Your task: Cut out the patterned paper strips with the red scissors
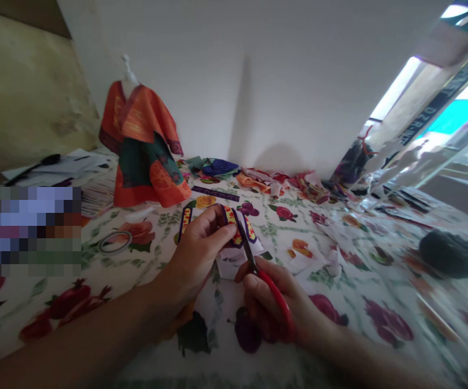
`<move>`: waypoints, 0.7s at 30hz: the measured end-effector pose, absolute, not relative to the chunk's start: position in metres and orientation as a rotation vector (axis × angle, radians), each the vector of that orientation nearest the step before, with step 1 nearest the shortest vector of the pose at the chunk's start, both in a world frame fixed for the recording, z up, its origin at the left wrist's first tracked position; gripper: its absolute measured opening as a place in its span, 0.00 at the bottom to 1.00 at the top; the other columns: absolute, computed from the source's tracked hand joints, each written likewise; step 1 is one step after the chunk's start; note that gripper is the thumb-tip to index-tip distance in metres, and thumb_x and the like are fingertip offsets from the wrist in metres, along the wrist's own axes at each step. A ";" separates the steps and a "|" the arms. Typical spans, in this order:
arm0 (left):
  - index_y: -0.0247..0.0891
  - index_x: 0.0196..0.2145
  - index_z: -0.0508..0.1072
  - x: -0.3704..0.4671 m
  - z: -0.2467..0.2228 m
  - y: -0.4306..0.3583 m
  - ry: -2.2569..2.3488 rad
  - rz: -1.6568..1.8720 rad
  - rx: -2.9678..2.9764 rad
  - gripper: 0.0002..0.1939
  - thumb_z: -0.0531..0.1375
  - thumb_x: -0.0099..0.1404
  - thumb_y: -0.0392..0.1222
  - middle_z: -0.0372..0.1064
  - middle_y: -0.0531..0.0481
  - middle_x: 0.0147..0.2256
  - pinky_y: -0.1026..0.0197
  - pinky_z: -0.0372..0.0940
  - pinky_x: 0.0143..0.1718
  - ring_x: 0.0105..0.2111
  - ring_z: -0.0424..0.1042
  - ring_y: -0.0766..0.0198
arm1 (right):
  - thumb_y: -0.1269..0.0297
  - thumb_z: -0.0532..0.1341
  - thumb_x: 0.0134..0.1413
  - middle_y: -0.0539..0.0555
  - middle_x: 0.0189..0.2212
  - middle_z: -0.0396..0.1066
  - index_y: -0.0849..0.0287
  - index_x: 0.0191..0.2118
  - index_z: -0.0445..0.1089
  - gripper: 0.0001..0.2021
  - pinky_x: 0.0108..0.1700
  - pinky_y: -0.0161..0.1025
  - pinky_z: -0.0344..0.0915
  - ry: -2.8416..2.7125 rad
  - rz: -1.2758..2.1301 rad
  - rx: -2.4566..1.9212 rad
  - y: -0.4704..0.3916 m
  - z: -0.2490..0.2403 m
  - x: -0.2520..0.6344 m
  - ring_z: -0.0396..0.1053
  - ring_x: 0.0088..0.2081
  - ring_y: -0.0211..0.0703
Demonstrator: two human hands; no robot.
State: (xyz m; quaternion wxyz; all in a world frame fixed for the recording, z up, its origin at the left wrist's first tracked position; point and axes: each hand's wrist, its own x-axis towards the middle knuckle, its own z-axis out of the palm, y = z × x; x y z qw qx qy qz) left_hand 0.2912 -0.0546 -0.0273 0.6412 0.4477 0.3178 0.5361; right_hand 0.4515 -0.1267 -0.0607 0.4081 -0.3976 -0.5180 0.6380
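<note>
My left hand [207,235] is closed on a yellow, red and purple patterned paper piece [251,229] with a white margin, pinched between thumb and fingers. Red-handled scissors [277,297] are gripped in my right hand [264,302], their dark blades pointing up and away across the patterned paper. Whether the blades are cutting into it I cannot tell. Another strip of the same yellow and purple pattern [185,222] shows just left of my left hand. Below the held piece is some folded white paper [230,266], partly hidden by my hands.
A small figure in an orange and green paper robe [144,146] stands at the back left. A tape roll [115,241] lies left, a purple strip [216,193] behind my hands. Crumpled coloured scraps [258,178] line the wall. A dark fuzzy object [452,254] sits right on the fruit-print tablecloth [136,302].
</note>
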 end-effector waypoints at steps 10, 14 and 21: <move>0.38 0.38 0.77 0.290 -0.028 -0.055 0.729 1.214 1.019 0.07 0.68 0.62 0.38 0.76 0.52 0.36 0.64 0.70 0.39 0.36 0.73 0.65 | 0.40 0.66 0.68 0.46 0.22 0.69 0.60 0.37 0.65 0.25 0.14 0.22 0.57 -1.289 1.617 -1.019 -0.127 -0.060 0.451 0.61 0.15 0.29; 0.38 0.37 0.77 0.291 -0.027 -0.055 0.726 1.225 1.009 0.07 0.69 0.61 0.36 0.76 0.53 0.35 0.65 0.69 0.37 0.34 0.73 0.66 | 0.39 0.65 0.68 0.46 0.22 0.68 0.59 0.37 0.66 0.25 0.14 0.22 0.57 -1.290 1.613 -1.032 -0.127 -0.061 0.452 0.61 0.15 0.29; 0.39 0.35 0.78 0.292 -0.025 -0.054 0.679 1.218 0.938 0.07 0.71 0.58 0.35 0.76 0.53 0.34 0.65 0.69 0.36 0.33 0.73 0.66 | 0.39 0.65 0.69 0.46 0.22 0.68 0.59 0.38 0.65 0.25 0.14 0.23 0.56 -1.311 1.605 -1.032 -0.128 -0.060 0.451 0.60 0.15 0.30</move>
